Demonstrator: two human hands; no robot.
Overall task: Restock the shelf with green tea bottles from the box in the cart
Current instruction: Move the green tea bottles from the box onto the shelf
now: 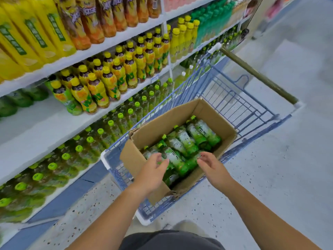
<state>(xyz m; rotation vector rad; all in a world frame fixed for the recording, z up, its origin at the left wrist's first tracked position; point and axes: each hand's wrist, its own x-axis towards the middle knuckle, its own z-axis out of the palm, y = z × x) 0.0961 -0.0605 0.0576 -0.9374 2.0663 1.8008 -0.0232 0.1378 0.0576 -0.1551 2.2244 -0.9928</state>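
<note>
An open cardboard box (158, 121) sits in a blue wire cart (232, 98). Several green tea bottles (185, 139) with green caps lie on their sides inside it. My left hand (153, 170) hovers over the near left part of the box, fingers apart and curled, holding nothing. My right hand (210, 165) hangs over the near right part of the box, fingers apart, just above the bottles. The shelf (36, 127) on the left has a bare white stretch beside yellow-capped bottles.
Lower shelf rows hold green-capped bottles (90, 141). Upper shelves carry yellow and orange drinks (111, 74). The cart's handle (259, 76) points away to the right. Speckled floor (270, 159) spreads right of the cart.
</note>
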